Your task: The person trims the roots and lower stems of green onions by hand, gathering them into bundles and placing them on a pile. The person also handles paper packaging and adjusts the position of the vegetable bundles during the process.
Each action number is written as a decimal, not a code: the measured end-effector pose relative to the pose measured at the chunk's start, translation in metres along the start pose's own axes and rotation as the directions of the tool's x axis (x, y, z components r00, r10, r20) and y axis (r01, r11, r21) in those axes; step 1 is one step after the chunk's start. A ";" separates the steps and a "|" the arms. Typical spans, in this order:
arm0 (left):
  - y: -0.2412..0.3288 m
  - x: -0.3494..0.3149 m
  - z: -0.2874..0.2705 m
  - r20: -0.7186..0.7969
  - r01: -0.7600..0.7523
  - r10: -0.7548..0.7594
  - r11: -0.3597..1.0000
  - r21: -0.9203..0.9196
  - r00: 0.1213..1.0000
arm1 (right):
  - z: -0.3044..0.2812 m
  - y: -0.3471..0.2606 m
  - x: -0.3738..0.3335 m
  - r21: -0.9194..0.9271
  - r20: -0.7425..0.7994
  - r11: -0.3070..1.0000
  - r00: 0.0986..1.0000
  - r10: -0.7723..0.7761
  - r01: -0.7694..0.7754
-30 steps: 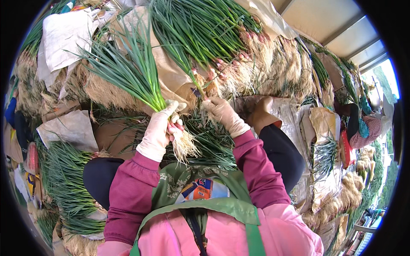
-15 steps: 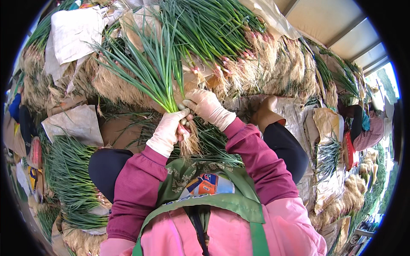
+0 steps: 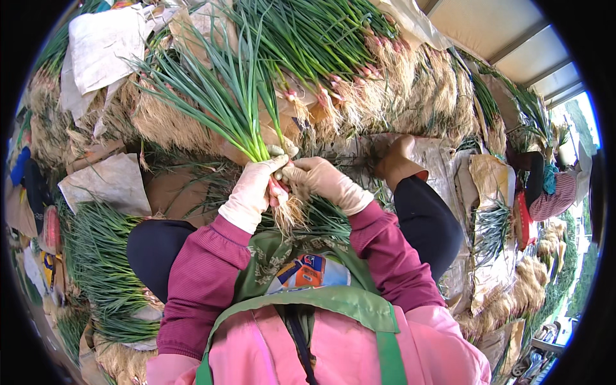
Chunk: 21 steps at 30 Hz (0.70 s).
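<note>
**Both gloved hands on one bunch of green onions**

We see the left hand (image 3: 251, 192), in a pale glove, clenched around a bunch of green onions (image 3: 224, 106) at the point where the green stalks meet the pinkish bulbs. The bunch stands nearly upright in front of the chest, its leaves fanning up and to the left, its tangled pale roots (image 3: 290, 215) hanging just below the fist. The right hand (image 3: 324, 181), also gloved, comes in from the right and touches the same bunch at the bulbs, its fingers curled against the left hand's; we read it as pinching the bulbs, though the exact grip is partly hidden behind the left hand.

Below the hands we see dark red sleeves, a green apron (image 3: 301, 298) over pink clothing, and dark-clad knees to either side.

Farther off, a long heap of green onions (image 3: 359, 58) lies with its roots and pink bulbs turned toward us, stretching across the far side and curving down to the right. On the left, near the knee, another pile of green leaves (image 3: 96, 256) lies on the ground. Sheets of brown cardboard (image 3: 106, 183) and pale paper lie among the heaps. At the far right edge a second person in a striped garment (image 3: 555, 196) is partly in view.
</note>
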<state>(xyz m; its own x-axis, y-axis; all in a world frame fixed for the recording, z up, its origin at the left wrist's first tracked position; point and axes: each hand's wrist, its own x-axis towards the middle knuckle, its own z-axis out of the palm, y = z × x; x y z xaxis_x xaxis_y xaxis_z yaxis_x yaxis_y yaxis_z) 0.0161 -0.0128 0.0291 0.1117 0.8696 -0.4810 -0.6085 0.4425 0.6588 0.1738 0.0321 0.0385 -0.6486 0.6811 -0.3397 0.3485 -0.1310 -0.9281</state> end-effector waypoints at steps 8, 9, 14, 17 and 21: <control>0.018 -0.015 -0.003 -0.077 -0.128 0.122 0.988 -0.089 0.990 | -0.008 -0.035 -0.014 -0.052 -0.252 0.893 0.860 -0.444 0.447; 0.013 -0.016 0.001 -0.101 -0.111 0.100 0.988 -0.107 0.990 | -0.002 -0.028 -0.011 -0.186 -0.176 0.893 0.880 -0.442 0.411; 0.015 -0.015 0.001 -0.080 -0.020 0.014 0.998 -0.068 0.997 | -0.011 -0.025 0.007 -0.418 -0.072 0.807 0.871 -0.487 0.417; 0.019 -0.022 0.010 -0.103 -0.001 0.004 1.000 0.025 0.995 | -0.037 -0.026 0.071 -0.705 -0.462 0.688 0.625 -0.630 0.172; 0.020 -0.024 0.009 -0.095 -0.038 0.030 0.995 -0.088 0.995 | -0.049 -0.026 0.123 -0.812 -0.415 0.569 0.810 -0.413 -0.125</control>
<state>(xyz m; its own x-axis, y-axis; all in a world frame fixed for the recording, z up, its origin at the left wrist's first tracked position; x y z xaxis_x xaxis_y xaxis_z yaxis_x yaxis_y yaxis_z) 0.0082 -0.0228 0.0587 0.0188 0.8577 -0.5138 -0.6788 0.3882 0.6233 0.1185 0.1546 0.0287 -0.3889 0.9051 0.1717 0.8296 0.4251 -0.3621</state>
